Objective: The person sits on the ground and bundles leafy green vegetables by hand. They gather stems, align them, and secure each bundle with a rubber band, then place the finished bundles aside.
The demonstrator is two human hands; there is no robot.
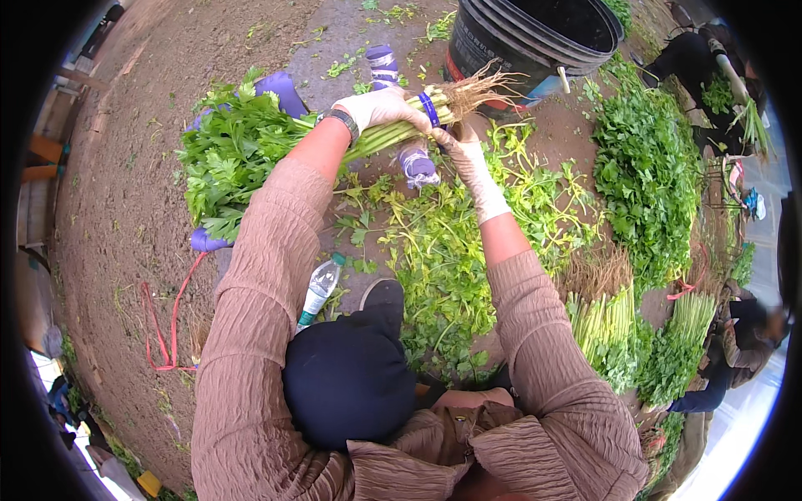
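Observation:
A celery bundle (388, 133) lies sideways before me, its leaves (232, 150) to the left and its stringy roots (485, 91) to the right. My left hand (381, 111), in a thin pale glove, grips the stalks from above. Around the stalks near the roots runs a purple band (429, 109). My right hand (467, 156), also gloved, pinches the band's lower part at the near side of the bundle; its fingertips are partly hidden. Beneath the bundle are purple-wrapped supports, one with its end (418, 168) towards me and another part (382, 66) beyond.
A black bucket (532, 44) stands beyond the roots. Loose yellow-green celery leaves (438, 250) cover the ground between my arms. A plastic bottle (319, 291) lies by my shoe (382, 300). Celery piles (648, 181) and rooted bundles (604, 325) lie right, near other people (733, 351). Red twine (166, 338) lies left.

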